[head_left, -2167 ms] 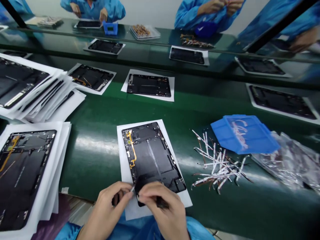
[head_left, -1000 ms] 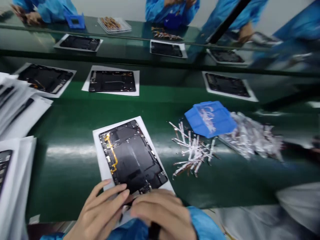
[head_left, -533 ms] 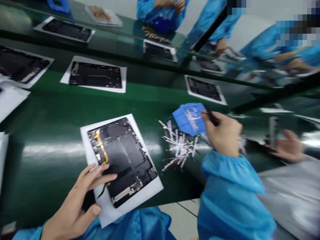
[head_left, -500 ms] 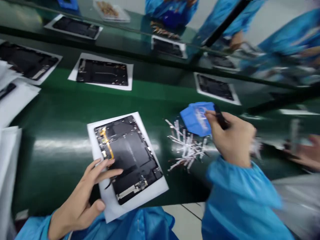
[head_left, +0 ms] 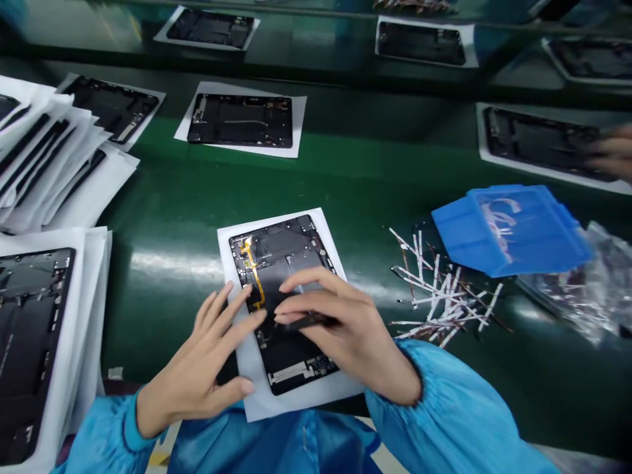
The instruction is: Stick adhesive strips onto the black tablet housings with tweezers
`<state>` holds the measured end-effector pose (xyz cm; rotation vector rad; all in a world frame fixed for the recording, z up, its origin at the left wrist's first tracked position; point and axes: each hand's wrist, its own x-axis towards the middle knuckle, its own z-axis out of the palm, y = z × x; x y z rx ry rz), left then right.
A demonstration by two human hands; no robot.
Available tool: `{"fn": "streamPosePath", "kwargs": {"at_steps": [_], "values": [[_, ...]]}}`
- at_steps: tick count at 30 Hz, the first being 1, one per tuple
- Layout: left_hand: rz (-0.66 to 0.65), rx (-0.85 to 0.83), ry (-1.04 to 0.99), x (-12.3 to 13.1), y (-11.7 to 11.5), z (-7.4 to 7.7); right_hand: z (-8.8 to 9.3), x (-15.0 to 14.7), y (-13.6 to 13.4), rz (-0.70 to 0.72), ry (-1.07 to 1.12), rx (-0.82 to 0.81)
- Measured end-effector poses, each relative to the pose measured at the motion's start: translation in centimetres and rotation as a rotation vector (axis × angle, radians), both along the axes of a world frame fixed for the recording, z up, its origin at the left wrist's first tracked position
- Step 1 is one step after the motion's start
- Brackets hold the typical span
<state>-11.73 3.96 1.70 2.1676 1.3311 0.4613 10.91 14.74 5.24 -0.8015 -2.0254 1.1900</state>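
Tablet shell lies on white paper at the near middle of the green table, orange ribbon toward its 10 o'clock. Left hand at its 8 o'clock edge, fingers spread apart, contact unclear; right hand reaches over from 3 to 4 o'clock, grip clamped on slim dark tool. White strips heaped at 3, blue bin just past 2, papered stack at 10.
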Motion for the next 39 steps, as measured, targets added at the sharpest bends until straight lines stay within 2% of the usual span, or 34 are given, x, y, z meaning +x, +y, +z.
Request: {"fn": "streamPosePath", "kwargs": {"at_steps": [3, 6, 10, 19, 31, 39], "values": [[-0.033, 0.148, 0.265, -0.3, -1.3, -0.9, -1.3, -0.2, 1.4, -0.078, 0.0, -0.01], [-0.053, 0.223, 0.338, -0.4, -1.9, -1.1, -2.6, -0.7, 2.4, -0.127, -0.004, -0.04], [-0.079, 0.249, 0.377, -0.5, -1.4, -0.9, -3.6, -0.9, 3.0, -0.137, -0.011, -0.067], [-0.082, 0.265, 0.331, -0.2, 0.1, -0.5, -4.3, -1.0, 3.3, -0.149, -0.019, -0.103], [-0.058, 0.313, 0.267, 0.3, 0.6, -0.6, -5.1, -1.2, 3.7, -0.149, -0.054, -0.101], [-0.082, 0.276, 0.238, 0.2, 0.6, -1.0, -5.3, -1.3, 3.7, -0.149, -0.08, -0.122]]}}
